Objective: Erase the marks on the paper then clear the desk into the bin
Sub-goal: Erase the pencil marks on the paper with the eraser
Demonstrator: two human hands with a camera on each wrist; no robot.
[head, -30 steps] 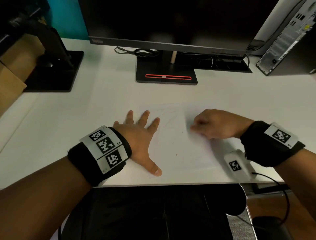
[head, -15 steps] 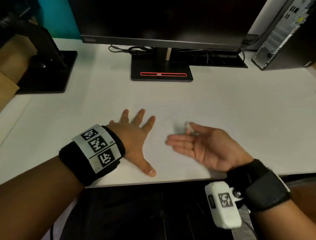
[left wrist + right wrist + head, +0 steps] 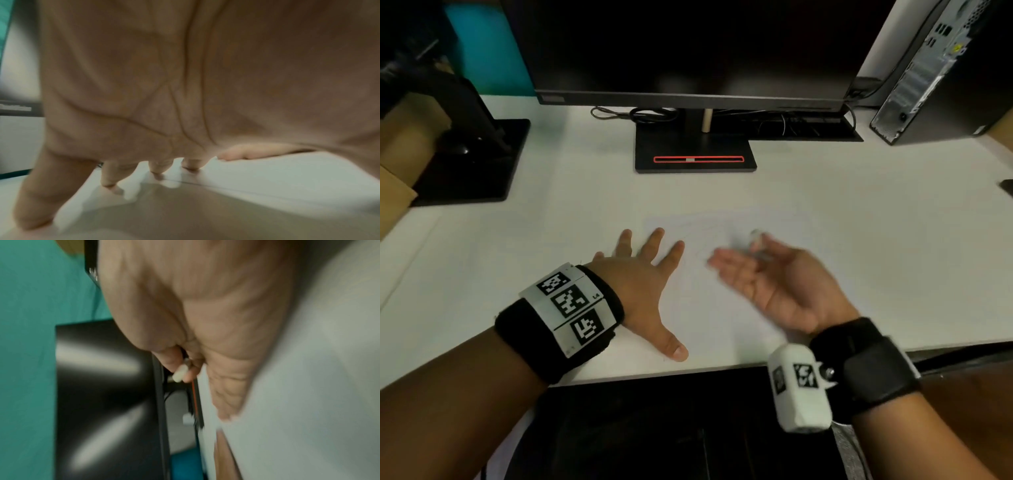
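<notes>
Lying flat on the white desk (image 3: 859, 246), the paper (image 3: 722, 308) was pinned by the spread left hand (image 3: 643, 291); a small white eraser (image 3: 180, 373) (blurred) was pinched by the right hand (image 3: 774, 281), palm up.

White rectangular desk top (image 3: 859, 240) under dim light. Black flat-panel monitor (image 3: 688, 44) on square black stand base (image 3: 695, 150) at rear centre. Teal wall panel (image 3: 489, 51) behind, left. Grey computer tower (image 3: 935, 68) rear right.

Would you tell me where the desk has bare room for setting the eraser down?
Bare desk lies right of the paper, before the computer tower. More lies between monitor base and left hand. Cables crowd the back.
</notes>
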